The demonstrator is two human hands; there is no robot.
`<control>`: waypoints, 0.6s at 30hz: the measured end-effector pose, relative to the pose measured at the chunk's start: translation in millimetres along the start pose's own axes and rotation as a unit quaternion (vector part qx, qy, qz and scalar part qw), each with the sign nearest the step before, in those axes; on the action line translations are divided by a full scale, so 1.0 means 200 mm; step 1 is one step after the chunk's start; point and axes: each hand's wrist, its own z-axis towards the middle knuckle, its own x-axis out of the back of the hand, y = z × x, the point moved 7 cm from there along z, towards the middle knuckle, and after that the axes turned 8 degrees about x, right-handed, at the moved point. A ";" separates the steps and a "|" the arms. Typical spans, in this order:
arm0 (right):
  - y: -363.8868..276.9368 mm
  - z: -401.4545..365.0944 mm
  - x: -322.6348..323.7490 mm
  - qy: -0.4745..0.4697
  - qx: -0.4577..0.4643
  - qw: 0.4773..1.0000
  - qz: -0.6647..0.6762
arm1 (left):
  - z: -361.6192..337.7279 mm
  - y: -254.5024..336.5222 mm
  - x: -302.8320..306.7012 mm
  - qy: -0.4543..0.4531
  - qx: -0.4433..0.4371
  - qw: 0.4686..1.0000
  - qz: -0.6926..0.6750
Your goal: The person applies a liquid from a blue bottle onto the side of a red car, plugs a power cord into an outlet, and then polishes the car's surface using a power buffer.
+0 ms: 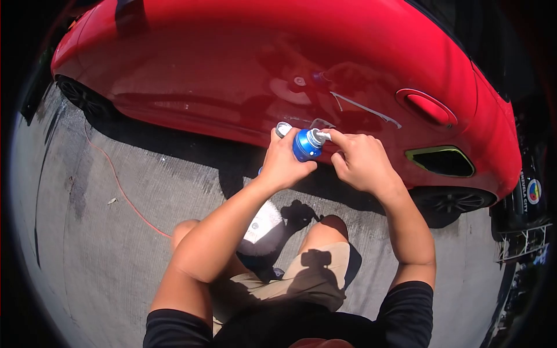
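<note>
My left hand [282, 159] is wrapped round a blue bottle [306, 146], tilted with its uncapped mouth toward my right hand. A round lid [283, 129], pale inside, is held at the fingertips of that same hand. My right hand [361, 159] reaches in from the right, index finger stretched out and thumb apart. White paste [322, 135] shows at that fingertip, right at the bottle's mouth. Just beyond both hands is the side of a red car [220, 75], with a pale streak [368, 110] on its panel.
Between my knees lies a round white polishing pad [264, 229], partly hidden by my left forearm. An orange cord [119, 180] runs across the concrete ground [75, 232]. The car's wheels [455, 202] stand at either side, and a dark vehicle [525, 191] is at the right edge.
</note>
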 end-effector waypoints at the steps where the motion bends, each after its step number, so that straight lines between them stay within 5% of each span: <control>1: 0.00 0.00 0.00 -0.006 -0.005 1.000 0.007 | 0.00 0.00 0.00 0.001 0.010 1.000 -0.007; 18: 0.06 -0.04 0.00 -0.023 -0.041 0.988 0.150 | -0.02 -0.04 -0.02 -0.069 0.088 0.990 0.088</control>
